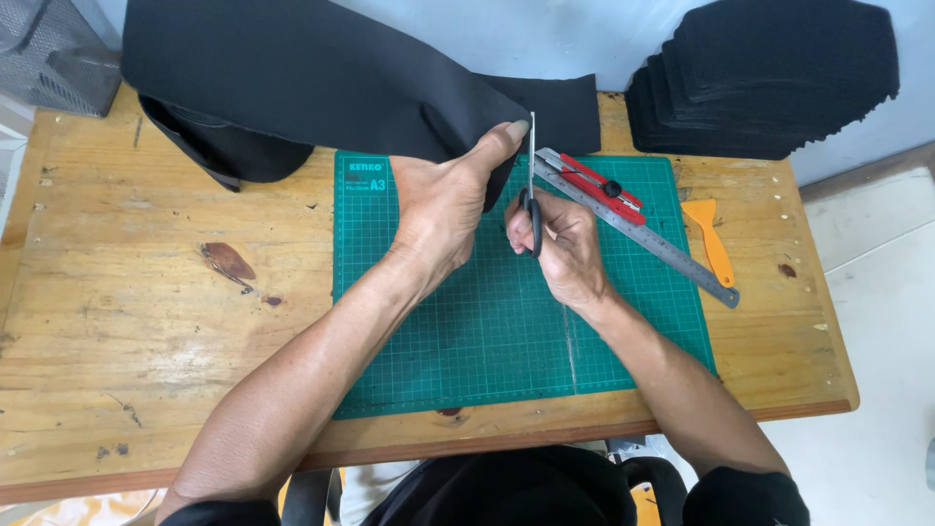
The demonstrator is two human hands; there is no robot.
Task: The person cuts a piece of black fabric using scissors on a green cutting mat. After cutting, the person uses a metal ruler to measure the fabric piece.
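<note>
My left hand [443,205] grips the edge of a large black foam sheet [312,68], thumb on top, and holds it up over the green cutting mat [467,331]. My right hand [560,244] is closed on black-handled scissors [532,185]. Their blades point away from me and meet the sheet's edge just right of my left thumb. A strip of the sheet [560,112] extends to the right of the blades.
On the mat's right part lie a steel ruler [662,244] and a red utility knife [599,182]. An orange plastic scraper [711,244] rests on the wooden table [146,321]. A stack of cut black foam pieces [769,78] sits at the back right.
</note>
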